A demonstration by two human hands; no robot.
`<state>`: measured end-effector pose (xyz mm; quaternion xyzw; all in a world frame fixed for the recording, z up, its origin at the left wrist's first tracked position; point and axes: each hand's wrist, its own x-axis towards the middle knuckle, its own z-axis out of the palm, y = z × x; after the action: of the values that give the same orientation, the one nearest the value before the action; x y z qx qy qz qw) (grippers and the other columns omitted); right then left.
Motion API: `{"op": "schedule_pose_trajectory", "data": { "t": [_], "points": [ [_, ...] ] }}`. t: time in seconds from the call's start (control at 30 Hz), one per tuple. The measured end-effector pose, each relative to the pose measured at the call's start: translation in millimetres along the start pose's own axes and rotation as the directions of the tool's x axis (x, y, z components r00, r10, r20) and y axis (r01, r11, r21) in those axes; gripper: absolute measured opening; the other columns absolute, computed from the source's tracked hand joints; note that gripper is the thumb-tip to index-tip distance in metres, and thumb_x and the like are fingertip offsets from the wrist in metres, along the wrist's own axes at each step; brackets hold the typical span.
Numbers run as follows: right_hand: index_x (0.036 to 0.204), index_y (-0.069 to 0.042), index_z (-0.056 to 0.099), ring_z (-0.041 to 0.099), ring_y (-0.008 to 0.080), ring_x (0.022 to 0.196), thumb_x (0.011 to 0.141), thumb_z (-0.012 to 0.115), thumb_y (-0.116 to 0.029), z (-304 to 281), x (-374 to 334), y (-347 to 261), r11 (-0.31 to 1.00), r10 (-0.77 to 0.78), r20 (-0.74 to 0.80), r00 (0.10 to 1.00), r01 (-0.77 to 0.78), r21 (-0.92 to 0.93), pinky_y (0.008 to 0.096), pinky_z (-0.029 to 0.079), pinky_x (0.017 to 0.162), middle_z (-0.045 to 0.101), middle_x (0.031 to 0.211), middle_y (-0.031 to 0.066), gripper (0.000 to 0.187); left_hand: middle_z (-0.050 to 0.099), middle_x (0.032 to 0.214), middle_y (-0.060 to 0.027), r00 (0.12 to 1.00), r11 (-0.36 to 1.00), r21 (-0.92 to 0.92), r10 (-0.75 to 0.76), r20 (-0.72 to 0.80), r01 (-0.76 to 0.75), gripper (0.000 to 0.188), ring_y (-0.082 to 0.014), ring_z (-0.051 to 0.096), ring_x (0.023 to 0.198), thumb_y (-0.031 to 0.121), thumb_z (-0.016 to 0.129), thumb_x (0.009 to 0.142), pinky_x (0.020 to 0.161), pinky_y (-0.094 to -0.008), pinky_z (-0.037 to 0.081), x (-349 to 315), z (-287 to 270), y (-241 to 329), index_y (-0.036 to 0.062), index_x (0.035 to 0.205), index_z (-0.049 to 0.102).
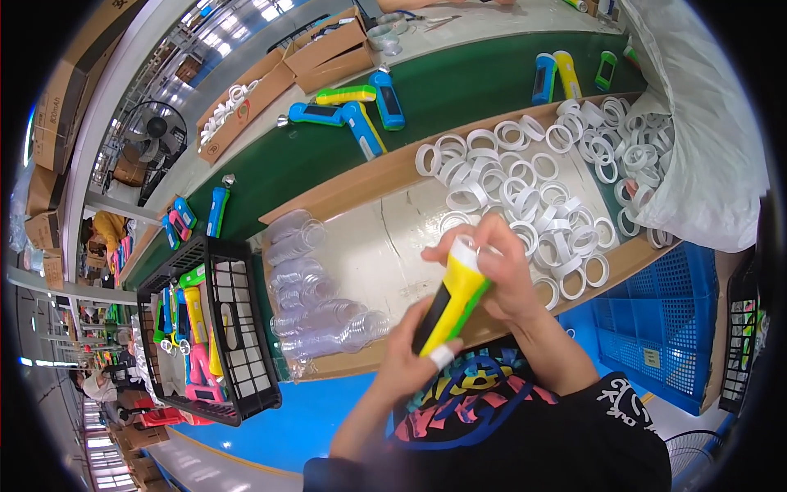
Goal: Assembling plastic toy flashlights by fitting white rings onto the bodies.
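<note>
A yellow and green flashlight (456,297) with a dark panel is held at a tilt over the shallow cardboard tray (369,197). My left hand (403,348) wraps round its lower body, a white band on the thumb. Closed about the head end is my right hand (504,266), its fingers at the white rim (466,244) there. I cannot tell whether that rim is a separate ring. Many loose white rings (516,184) lie heaped in the tray just beyond my right hand. Stacks of clear round discs (307,283) line the tray's left end.
A black crate (238,328) of colourful flashlights stands at left. More flashlights (361,127) lie on the green belt (270,201) behind the tray. Beyond it are open cardboard boxes (246,102). A large clear plastic bag (697,123) and blue crate (656,328) are at right.
</note>
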<state>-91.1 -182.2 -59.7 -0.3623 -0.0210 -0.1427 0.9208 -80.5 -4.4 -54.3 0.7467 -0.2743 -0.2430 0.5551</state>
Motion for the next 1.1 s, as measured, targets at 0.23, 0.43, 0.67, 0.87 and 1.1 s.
{"op": "schedule_pose_trajectory", "data": {
  "t": [0.23, 0.43, 0.67, 0.87, 1.1],
  "points": [
    [0.102, -0.007, 0.045, 0.059, 0.0286, 0.099, 0.083, 0.06, -0.024, 0.0, 9.6, 3.6, 0.987, 0.144, -0.161, 0.976, -0.153, -0.046, 0.0401, 0.047, 0.089, 0.058, 0.099, 0.0142, 0.03, 0.06, 0.103, -0.0136, 0.999, 1.0, 0.01, -0.029, -0.045, 0.03, 0.057, -0.0206, 0.06, 0.093, 0.013, 0.073, 0.072, 0.082, -0.0299, 0.046, 16.2, -3.9, -18.8, 0.0001, 0.121, 0.046],
    [0.104, -0.007, 0.046, 0.057, 0.026, 0.103, 0.085, 0.059, -0.019, -2.8, 14.3, 3.9, 0.978, 0.21, -0.131, 0.969, -0.208, 0.029, 0.0381, 0.045, 0.092, 0.058, 0.1, 0.0143, 0.026, 0.059, 0.098, -0.0091, 0.98, 0.993, -0.011, -0.12, -0.157, 0.12, 0.055, -0.0175, 0.058, 0.09, 0.014, 0.074, 0.071, 0.081, -0.0295, 0.046, 20.3, 5.4, -6.3, 0.0012, 0.117, 0.046],
    [0.091, -0.012, 0.045, 0.06, 0.0346, 0.096, 0.077, 0.062, -0.043, -0.2, 19.4, 13.9, 0.883, 0.086, 0.33, 0.94, -0.225, 0.411, 0.0427, 0.047, 0.086, 0.055, 0.089, 0.0154, 0.038, 0.052, 0.077, -0.0057, 0.858, 0.184, -0.847, 0.033, 0.512, 0.498, 0.058, -0.0118, 0.049, 0.055, 0.013, 0.072, 0.073, 0.045, -0.0231, 0.04, -5.2, 29.4, -1.2, 0.0022, 0.121, 0.041],
    [0.084, -0.011, 0.041, 0.06, 0.036, 0.098, 0.081, 0.062, -0.023, 4.8, 11.3, 0.9, 0.979, 0.066, 0.184, 0.981, -0.099, 0.18, 0.0405, 0.048, 0.086, 0.057, 0.094, 0.0208, 0.024, 0.056, 0.081, -0.0091, 0.964, 0.822, -0.52, -0.128, 0.232, 0.234, 0.053, -0.02, 0.057, 0.062, 0.012, 0.072, 0.073, 0.056, -0.0298, 0.047, -5.9, 13.6, 6.6, 0.0015, 0.117, 0.044],
    [0.098, -0.008, 0.046, 0.06, 0.029, 0.096, 0.085, 0.057, -0.019, 6.2, 7.6, -4.7, 0.966, 0.129, -0.166, 0.978, -0.162, -0.203, 0.0378, 0.048, 0.086, 0.059, 0.097, 0.0148, 0.021, 0.059, 0.096, -0.0104, 0.999, 0.994, 0.111, -0.014, -0.032, 0.018, 0.053, -0.0192, 0.06, 0.082, 0.014, 0.074, 0.071, 0.07, -0.0319, 0.049, 15.7, 6.6, -15.8, 0.0041, 0.114, 0.044]
  ]
}}
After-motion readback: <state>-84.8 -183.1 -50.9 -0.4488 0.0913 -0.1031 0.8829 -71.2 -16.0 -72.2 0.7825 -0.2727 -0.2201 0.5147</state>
